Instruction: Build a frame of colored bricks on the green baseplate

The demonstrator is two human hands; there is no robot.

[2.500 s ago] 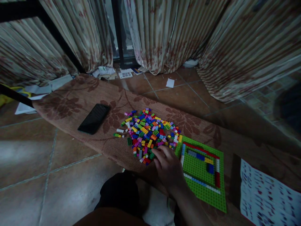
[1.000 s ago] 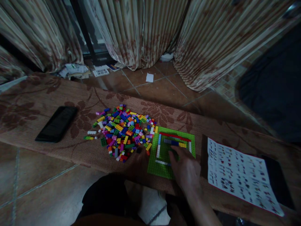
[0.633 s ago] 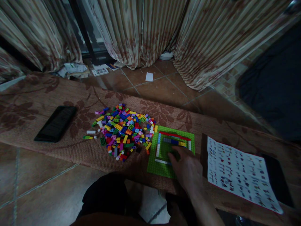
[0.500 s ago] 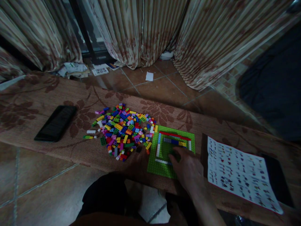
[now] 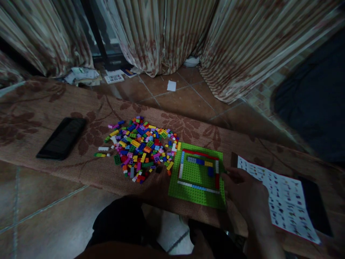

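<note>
A green baseplate lies on the patterned cloth, bearing a rectangular outline of red, white and light blue bricks. Inside the outline, grey, blue and yellow bricks form a row, with a blue brick below its right end. My right hand hovers at the plate's right edge, thumb and forefinger apart; I see nothing held. To the plate's left spreads a pile of small coloured bricks. Near the bottom edge, my left hand is low, dark and partly cut off, its fingers unclear.
A printed instruction sheet lies right of the plate over a dark flat object. A black phone rests at the left. Beyond the cloth-covered bench are striped curtains and papers on the tiled floor.
My right hand has moved right, off the inside of the brick outline to the plate's right edge. The blue brick below the row's right end now shows fully.
</note>
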